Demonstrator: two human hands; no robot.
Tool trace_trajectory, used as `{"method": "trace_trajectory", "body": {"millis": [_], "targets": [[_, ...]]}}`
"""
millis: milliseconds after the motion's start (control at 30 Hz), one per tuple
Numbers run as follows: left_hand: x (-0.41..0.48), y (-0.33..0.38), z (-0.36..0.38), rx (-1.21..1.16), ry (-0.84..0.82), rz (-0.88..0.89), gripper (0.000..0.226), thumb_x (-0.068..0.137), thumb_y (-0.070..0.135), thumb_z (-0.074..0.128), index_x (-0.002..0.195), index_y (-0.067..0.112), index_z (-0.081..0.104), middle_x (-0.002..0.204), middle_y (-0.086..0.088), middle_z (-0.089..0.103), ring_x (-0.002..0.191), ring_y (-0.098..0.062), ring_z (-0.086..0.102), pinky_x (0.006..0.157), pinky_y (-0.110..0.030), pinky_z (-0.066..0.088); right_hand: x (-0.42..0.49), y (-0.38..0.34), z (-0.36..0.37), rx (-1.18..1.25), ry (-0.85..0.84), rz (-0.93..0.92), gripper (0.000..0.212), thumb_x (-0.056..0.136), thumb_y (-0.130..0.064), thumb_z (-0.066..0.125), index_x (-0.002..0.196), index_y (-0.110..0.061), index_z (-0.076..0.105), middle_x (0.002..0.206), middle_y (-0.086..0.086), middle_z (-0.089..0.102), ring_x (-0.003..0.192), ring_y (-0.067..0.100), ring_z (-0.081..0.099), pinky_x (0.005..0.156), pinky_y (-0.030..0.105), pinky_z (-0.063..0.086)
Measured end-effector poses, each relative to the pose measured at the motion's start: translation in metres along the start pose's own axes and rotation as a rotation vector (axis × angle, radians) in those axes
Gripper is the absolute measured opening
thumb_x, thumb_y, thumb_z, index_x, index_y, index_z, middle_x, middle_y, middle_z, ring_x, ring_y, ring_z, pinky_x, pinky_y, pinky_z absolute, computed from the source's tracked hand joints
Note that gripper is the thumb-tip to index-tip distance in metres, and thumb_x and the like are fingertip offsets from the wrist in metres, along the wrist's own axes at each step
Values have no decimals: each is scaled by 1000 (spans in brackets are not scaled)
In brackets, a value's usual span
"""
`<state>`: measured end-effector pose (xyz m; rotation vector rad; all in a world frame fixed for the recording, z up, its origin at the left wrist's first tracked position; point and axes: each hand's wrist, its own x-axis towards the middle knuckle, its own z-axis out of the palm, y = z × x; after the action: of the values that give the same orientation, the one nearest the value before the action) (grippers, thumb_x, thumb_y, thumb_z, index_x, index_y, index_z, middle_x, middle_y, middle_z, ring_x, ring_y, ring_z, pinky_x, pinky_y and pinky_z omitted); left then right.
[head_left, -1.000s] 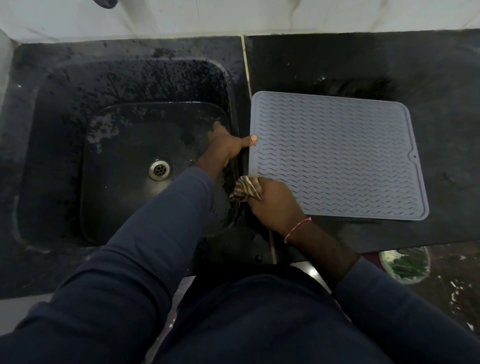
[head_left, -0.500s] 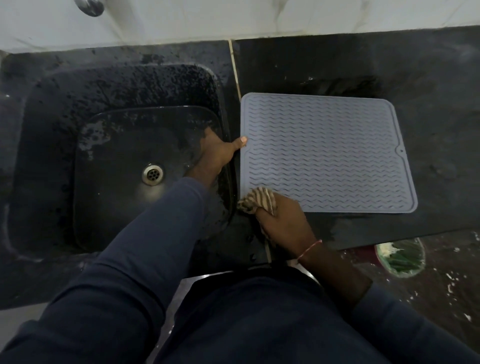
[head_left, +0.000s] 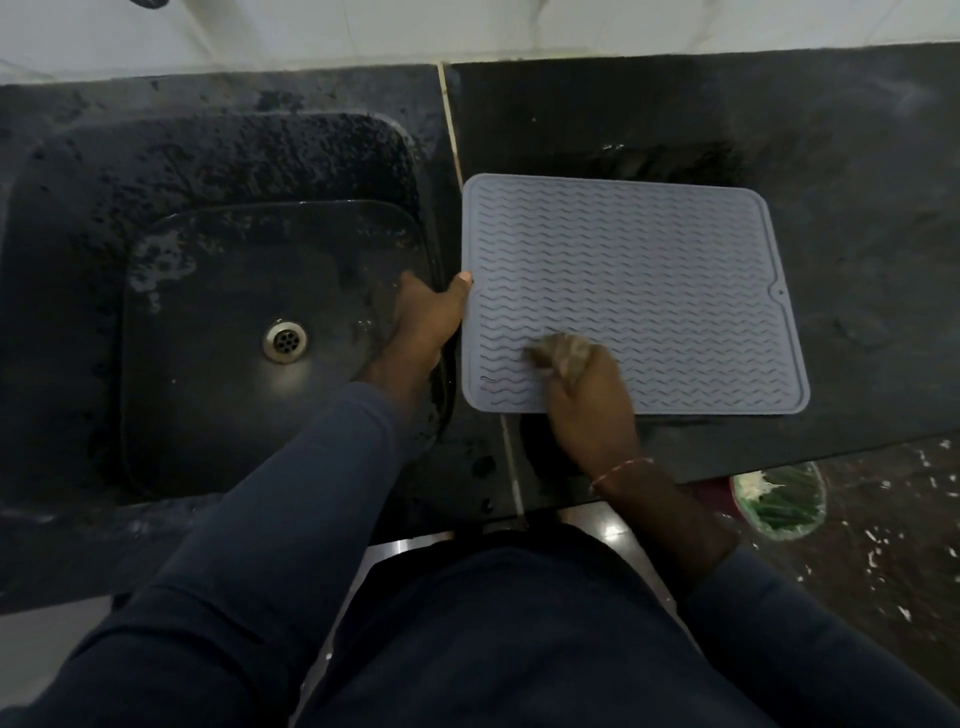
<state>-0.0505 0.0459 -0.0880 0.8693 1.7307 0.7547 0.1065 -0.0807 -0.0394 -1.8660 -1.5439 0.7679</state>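
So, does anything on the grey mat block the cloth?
Nothing visible does. The right hand holds the cloth on the mat, whose ribbed surface is bare; the left hand touches only its left edge.

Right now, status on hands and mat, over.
Left hand at sink rim, thumb on mat edge. Right hand grips cloth on mat. Nothing else on mat.
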Motion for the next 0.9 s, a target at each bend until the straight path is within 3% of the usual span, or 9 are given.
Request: {"method": "trace_trajectory", "body": {"millis": [133,233,333,433,500,600,700,767,900], "targets": [[-6,-7,-2,-53,-29,-22,99,74,46,79,148,5,27,147,-9,43,128,-24,48,107,-37,43,2,-37,51,-194,-222,-51,22,89,-31,51,99,-14,61,95,-1,59,82,10,55,69,26,47],[-5,-4,-8,-122,-6,-70,89,78,42,77,146,4,33,142,-11,48,123,-25,52,103,-39,46,21,-51,37,-23,-337,-17,9,90,-20,59,92,-12,61,88,2,63,77,17,59,64,27,41],[-6,0,-21,-137,129,-46,58,88,39,66,133,7,49,123,-4,58,110,-22,57,96,-37,49,53,-27,-3,160,-118,138,11,87,-24,62,80,-17,67,71,-3,68,64,11,64,62,26,51],[-17,5,-27,-164,228,49,25,92,30,61,104,8,63,92,-4,62,82,-13,57,74,-24,50,80,14,-25,26,215,204,25,82,-26,60,84,-2,64,86,13,67,78,22,63,67,27,45],[-28,10,-22,-128,195,88,22,95,26,58,89,7,65,75,-2,59,66,-8,52,56,-14,43,94,15,-16,-106,207,251,38,83,-39,54,92,-3,63,94,14,62,83,26,61,71,31,48],[-39,16,-3,-53,101,45,45,96,41,53,85,0,67,71,-9,62,60,-13,54,54,-22,43,103,-15,25,-198,-12,-2,25,87,-29,53,92,-9,67,91,5,62,83,23,60,73,31,48],[-50,33,7,88,112,-30,67,93,62,40,102,3,70,96,-13,67,87,-24,63,80,-30,50,104,-39,45,-45,-193,-69,17,80,-25,57,83,-12,67,80,6,67,77,23,64,70,33,54],[-54,43,8,63,105,-91,77,87,73,38,118,8,66,115,-14,66,105,-27,63,97,-37,49,102,-40,30,237,-360,-51,20,77,-14,63,95,-10,68,86,3,72,82,17,68,76,36,57],[-63,51,23,-19,-30,-21,50,83,58,62,107,16,70,102,-4,72,94,-19,69,91,-41,55,98,-18,-22,429,-681,-122,53,77,-5,72,128,-9,56,116,3,68,108,14,65,96,32,52]]}}
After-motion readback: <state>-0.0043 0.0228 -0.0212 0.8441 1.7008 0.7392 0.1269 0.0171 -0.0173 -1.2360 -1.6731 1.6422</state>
